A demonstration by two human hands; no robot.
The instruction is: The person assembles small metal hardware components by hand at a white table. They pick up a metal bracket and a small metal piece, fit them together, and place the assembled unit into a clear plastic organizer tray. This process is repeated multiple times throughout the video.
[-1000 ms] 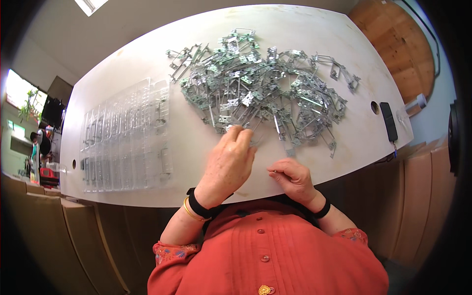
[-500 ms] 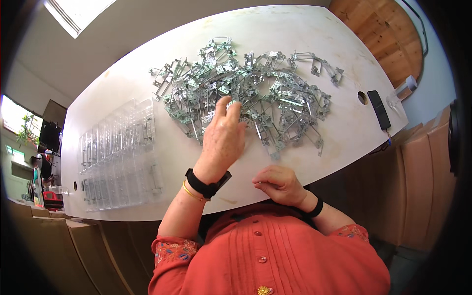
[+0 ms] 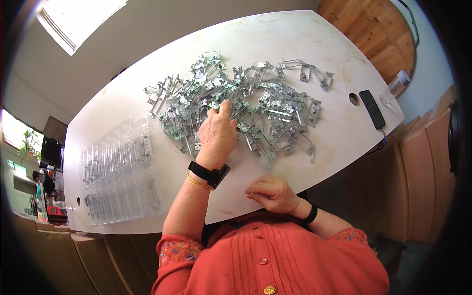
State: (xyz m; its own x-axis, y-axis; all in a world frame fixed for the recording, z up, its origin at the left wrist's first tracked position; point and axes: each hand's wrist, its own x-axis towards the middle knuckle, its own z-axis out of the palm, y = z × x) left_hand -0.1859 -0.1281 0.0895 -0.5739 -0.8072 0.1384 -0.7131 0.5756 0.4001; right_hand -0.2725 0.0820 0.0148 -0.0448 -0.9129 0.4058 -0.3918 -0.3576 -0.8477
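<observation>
Head view shows a white table (image 3: 275, 39) with a wide heap of small metal brackets (image 3: 246, 105) spread across its middle. The left hand (image 3: 216, 135) reaches out flat over the near left part of that heap, fingers stretched and loosely spread, fingertips (image 3: 223, 105) lying on the brackets; whether it pinches one of them cannot be told. A black watch (image 3: 209, 173) and a thin gold bangle (image 3: 198, 182) sit on that wrist. The right hand (image 3: 270, 192) rests at the near edge of the table, well apart from the heap, its fingers curled in towards the palm; what they hold, if anything, is hidden. A black band (image 3: 310, 215) circles the right wrist.

To the left of the heap lie clear plastic trays (image 3: 118, 172), some compartments with parts in them. At the far right a black phone (image 3: 372, 109) lies near a round hole (image 3: 354, 99) in the tabletop, and a clear bottle (image 3: 396, 84) stands just beyond the table edge
</observation>
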